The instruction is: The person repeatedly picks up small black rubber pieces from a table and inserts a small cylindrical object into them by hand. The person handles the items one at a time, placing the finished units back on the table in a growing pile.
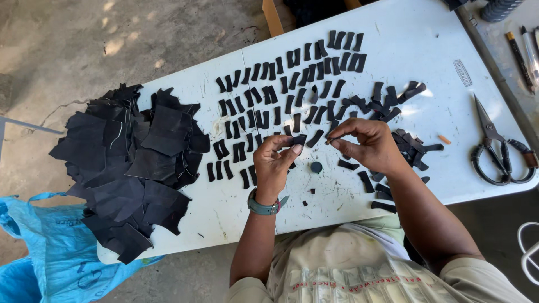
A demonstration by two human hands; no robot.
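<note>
My left hand [273, 163] pinches one small black strip [298, 139] at thumb and forefinger, raised off the white table [393, 33] so both ends are free to work. My right hand [365, 147] is closed in a fine pinch on something thin and short at the fingertips [332, 141], held right at the strip's end; too small to tell what it is.

Beyond my fingertips: rows of finished-looking strips [292, 84], laid side by side, apart from one another, likely so each stays separate. Just past my right knuckles and under that wrist: a loose jumble of strips [410, 143], overlapping, within easy reach.

Directly below my fingers: a small dark round cap [316, 166] on the table. Well out from my left hand: heap of larger black offcuts [135, 163], a blue plastic bag [50, 252] beneath the table edge. Well out from my right: scissors [497, 151], blades closed, and an orange stub [444, 139].

Nothing lies between my hands; the jumble crowds my right forearm.
</note>
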